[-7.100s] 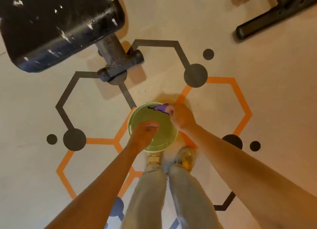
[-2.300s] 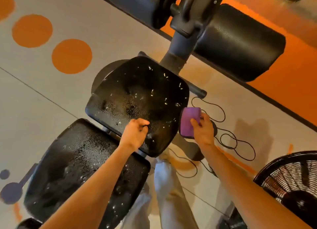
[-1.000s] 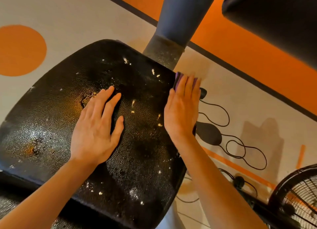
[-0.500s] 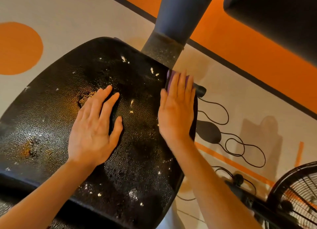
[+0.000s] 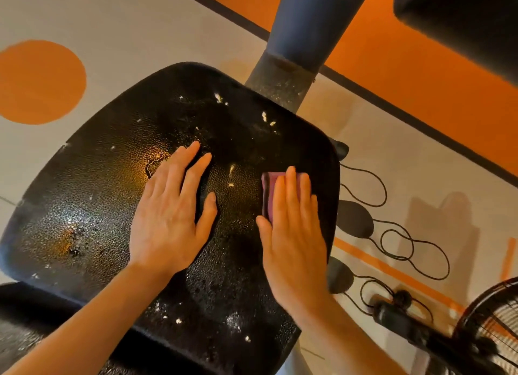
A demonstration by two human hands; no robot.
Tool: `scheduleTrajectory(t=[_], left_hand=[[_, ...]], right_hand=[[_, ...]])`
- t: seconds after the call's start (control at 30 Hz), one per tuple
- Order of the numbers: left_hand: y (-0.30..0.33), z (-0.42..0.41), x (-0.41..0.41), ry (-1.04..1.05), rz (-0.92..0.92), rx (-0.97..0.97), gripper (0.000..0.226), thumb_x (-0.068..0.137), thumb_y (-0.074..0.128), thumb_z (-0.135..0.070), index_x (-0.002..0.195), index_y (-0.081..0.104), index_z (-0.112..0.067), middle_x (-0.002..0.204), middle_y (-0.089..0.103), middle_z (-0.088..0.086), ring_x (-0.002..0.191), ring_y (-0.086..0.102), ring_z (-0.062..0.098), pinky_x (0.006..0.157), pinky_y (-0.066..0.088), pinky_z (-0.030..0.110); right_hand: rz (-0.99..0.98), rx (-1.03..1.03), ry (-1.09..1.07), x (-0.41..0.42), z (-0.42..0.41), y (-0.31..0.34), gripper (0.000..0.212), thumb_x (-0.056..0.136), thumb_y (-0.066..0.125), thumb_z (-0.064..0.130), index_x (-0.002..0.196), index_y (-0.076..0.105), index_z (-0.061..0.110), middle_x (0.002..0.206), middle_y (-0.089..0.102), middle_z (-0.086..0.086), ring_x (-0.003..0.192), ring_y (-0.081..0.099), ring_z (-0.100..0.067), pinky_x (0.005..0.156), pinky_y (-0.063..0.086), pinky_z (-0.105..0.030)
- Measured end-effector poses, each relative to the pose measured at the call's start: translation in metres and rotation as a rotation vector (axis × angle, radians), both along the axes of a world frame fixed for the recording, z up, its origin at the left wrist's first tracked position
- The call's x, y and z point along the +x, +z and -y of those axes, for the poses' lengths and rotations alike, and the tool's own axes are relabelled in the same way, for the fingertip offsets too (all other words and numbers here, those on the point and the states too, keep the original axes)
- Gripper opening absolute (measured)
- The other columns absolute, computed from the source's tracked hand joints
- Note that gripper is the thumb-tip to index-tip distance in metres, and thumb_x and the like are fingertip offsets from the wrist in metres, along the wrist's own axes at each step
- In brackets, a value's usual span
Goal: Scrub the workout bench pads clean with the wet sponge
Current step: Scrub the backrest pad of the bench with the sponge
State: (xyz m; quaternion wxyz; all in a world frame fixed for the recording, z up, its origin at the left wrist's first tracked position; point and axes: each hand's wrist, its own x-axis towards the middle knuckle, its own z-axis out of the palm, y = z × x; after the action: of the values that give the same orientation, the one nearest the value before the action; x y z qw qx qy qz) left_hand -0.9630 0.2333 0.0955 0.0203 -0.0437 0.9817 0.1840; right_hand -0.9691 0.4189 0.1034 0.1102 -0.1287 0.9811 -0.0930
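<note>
Nearby, cables (image 5: 392,234), seemingly a fan (image 5: 493,327).

No readable text, labels, brand names, numbers or signs appear anywhere in this view.

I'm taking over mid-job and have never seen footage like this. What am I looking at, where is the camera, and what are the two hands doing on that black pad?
There is no robot: a person wears one camera on the head, looking down at their own bare hands. The black textured surface is a workout bench pad, wet and dotted with pale flecks. The right hand lies flat on a purple sponge, pressing it onto the pad near its right edge. The left hand rests flat on the pad and holds nothing. Right of the bench, a black cord lies on the floor, and a fan stands at the lower right.
</note>
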Motion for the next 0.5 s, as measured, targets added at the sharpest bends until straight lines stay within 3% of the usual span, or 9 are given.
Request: scheduleTrajectory(t=[0.07,0.17,0.23,0.37,0.43,0.5], left_hand=[[0.000,0.000,0.000,-0.004,-0.008,0.001,0.055,0.098,0.040,-0.037,0.147,0.037,-0.013,0.157,0.031,0.003,0.147,0.028,0.023,0.117,0.026,0.040],[-0.001,0.000,-0.001,0.003,-0.009,0.007,0.055,0.098,0.040,-0.037,0.147,0.038,-0.014,0.157,0.030,0.002,0.147,0.027,0.022,0.117,0.027,0.042],[-0.001,-0.001,0.000,0.012,0.007,0.009,0.055,0.098,0.040,-0.038,0.148,0.037,-0.015,0.158,0.029,0.001,0.148,0.026,0.022,0.118,0.026,0.041],[0.001,0.000,0.000,0.007,0.024,0.007,0.056,0.098,0.040,-0.038,0.148,0.036,-0.015,0.158,0.028,0.001,0.148,0.025,0.021,0.119,0.025,0.041],[0.001,0.000,0.000,0.005,0.026,0.006,0.056,0.098,0.039,-0.038,0.148,0.036,-0.016,0.158,0.028,0.000,0.148,0.025,0.021,0.119,0.023,0.039],[0.001,0.000,0.000,0.005,0.025,0.003,0.055,0.098,0.039,-0.038,0.149,0.035,-0.016,0.159,0.027,0.000,0.148,0.025,0.021,0.119,0.022,0.038]], right_hand=[[-0.025,0.011,0.003,-0.032,-0.001,-0.010,0.062,0.102,0.019,0.044,0.154,0.012,0.011,0.162,0.006,-0.010,0.150,0.001,-0.027,0.122,0.014,-0.042],[-0.079,0.029,-0.180,-0.115,0.019,-0.019,0.063,0.103,0.024,0.043,0.153,0.014,0.007,0.161,0.011,-0.015,0.149,0.007,-0.032,0.121,0.017,-0.047],[-0.078,-0.002,-0.211,-0.109,0.024,-0.021,0.061,0.103,0.024,0.041,0.153,0.012,0.007,0.162,0.009,-0.014,0.150,0.005,-0.031,0.121,0.016,-0.047],[0.010,-0.014,0.030,-0.007,0.000,0.001,0.060,0.102,0.016,0.042,0.154,0.008,0.013,0.163,0.001,-0.008,0.150,-0.005,-0.024,0.121,0.008,-0.041],[-0.018,0.002,0.068,-0.031,-0.004,-0.008,0.061,0.101,0.017,0.044,0.154,0.013,0.012,0.162,0.006,-0.009,0.150,-0.001,-0.027,0.121,0.006,-0.043],[-0.100,0.040,-0.031,-0.089,0.013,-0.017,0.061,0.102,0.022,0.044,0.153,0.019,0.011,0.161,0.013,-0.012,0.150,0.005,-0.031,0.122,0.008,-0.046]])
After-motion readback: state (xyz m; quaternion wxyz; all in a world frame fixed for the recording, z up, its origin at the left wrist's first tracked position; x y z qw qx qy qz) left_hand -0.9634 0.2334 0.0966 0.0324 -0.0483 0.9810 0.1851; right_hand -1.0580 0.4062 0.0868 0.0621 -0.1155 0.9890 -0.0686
